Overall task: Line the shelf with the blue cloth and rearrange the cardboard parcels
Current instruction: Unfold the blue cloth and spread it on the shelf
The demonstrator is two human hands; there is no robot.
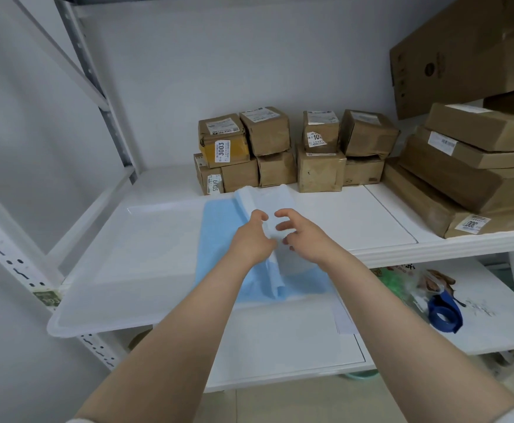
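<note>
The blue cloth [219,239] lies partly unfolded on the white shelf [356,215]. It is thin and soft, and its turned-over layer shows a paler, almost white face. The left grip [251,236] is clamped on a raised fold at the cloth's middle, its fingertips hidden behind the fabric. The right grip [303,236] curls just beside it over the same fold; whether its fingers actually close on the cloth is hard to make out.

Behind the cloth stand the small parcels [295,148], blocky, wrapped in wrinkled brown paper with labels too blurred to read. Right of the cloth is a slanting pile of flat parcels [463,172], cut off by the frame edge. Left of the cloth, and partly under it, lies a translucent plastic tray [121,270] with rounded corners. Below the cloth, on the lower shelf [280,355], rests a blue tape dispenser [443,312].
</note>
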